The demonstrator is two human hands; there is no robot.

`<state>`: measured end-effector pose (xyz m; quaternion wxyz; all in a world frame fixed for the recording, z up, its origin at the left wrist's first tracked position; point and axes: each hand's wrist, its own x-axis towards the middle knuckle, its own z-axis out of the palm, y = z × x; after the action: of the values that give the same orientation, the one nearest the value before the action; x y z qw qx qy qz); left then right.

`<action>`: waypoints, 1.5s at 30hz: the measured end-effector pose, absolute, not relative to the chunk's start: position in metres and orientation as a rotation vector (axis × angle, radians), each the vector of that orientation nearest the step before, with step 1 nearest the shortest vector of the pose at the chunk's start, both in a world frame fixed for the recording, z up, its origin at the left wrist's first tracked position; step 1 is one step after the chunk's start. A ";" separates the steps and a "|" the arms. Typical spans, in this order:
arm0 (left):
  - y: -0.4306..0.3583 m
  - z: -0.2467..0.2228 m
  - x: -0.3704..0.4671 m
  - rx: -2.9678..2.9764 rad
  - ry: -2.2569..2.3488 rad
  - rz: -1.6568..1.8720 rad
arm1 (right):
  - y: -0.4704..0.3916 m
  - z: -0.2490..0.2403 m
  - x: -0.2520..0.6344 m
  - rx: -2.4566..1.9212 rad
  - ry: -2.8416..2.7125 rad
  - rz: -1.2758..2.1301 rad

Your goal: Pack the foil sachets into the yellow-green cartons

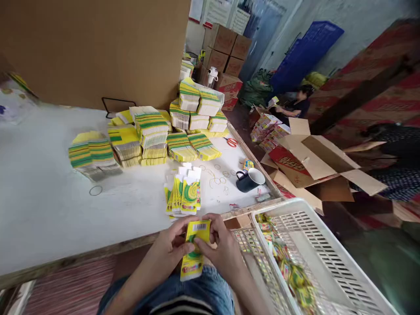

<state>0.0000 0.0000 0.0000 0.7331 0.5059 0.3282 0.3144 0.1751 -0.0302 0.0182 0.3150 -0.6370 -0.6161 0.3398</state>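
Between my two hands, over my lap at the table's front edge, is a yellow and green printed carton (193, 267) with a barcode near its upper end. My left hand (170, 246) grips its left side, thumb across the front. On the right side my right hand (220, 245) is closed on the same carton, its thumb pressing the middle. Just beyond my hands, a fanned pile of similar flat cartons (184, 192) lies on the white table (138, 205).
Bundled carton stacks (152, 135) line the back of the table. A dark mug (249, 180), red scissors (232, 142) and rubber bands (216, 177) lie to the right. Beside me stands a white crate (328, 245) of small packets. An open cardboard box (305, 159) and a seated person (295, 107) are beyond.
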 end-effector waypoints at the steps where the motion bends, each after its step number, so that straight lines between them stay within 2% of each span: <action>1: -0.001 0.000 0.000 1.110 0.737 0.704 | -0.031 0.016 0.175 -1.678 -1.610 0.887; 12: -0.006 0.005 0.012 1.108 0.694 0.725 | -0.038 0.024 0.194 -1.422 -1.510 0.872; 14: 0.000 0.003 0.018 1.330 0.767 0.763 | -0.044 0.035 0.213 -1.525 -1.487 0.638; 17: 0.015 -0.010 0.022 1.800 1.004 0.830 | -0.050 0.054 0.248 -1.730 -1.409 -0.092; 19: 0.023 -0.022 0.022 2.008 1.136 0.790 | -0.047 0.055 0.259 -1.795 -1.372 -0.224; 21: 0.026 -0.033 0.021 2.094 1.170 0.717 | -0.035 0.040 0.253 -1.830 -1.353 0.027; 23: 0.023 -0.039 0.021 2.102 1.154 0.681 | -0.014 0.014 0.231 -1.832 -1.258 0.414; 28: 0.014 -0.042 0.009 1.955 1.137 0.694 | 0.034 -0.038 0.179 -1.711 -1.249 0.597; 30: 0.013 -0.039 0.002 1.839 1.138 0.738 | 0.038 -0.038 0.174 -1.657 -1.202 0.650; 35: 0.016 -0.019 0.002 1.211 1.106 1.117 | 0.016 -0.017 0.177 -1.475 -1.105 0.815; 40: 0.020 -0.005 0.010 0.817 0.643 0.925 | -0.009 -0.011 0.165 -1.162 -0.846 1.171; 45: 0.013 -0.012 0.004 0.768 0.475 0.905 | -0.018 -0.010 0.157 -1.185 -0.866 1.247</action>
<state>0.0040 0.0134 -0.0119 0.8025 0.3585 0.2217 0.4223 0.1568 -0.0177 -0.0100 0.5710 -0.5052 -0.3692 0.5314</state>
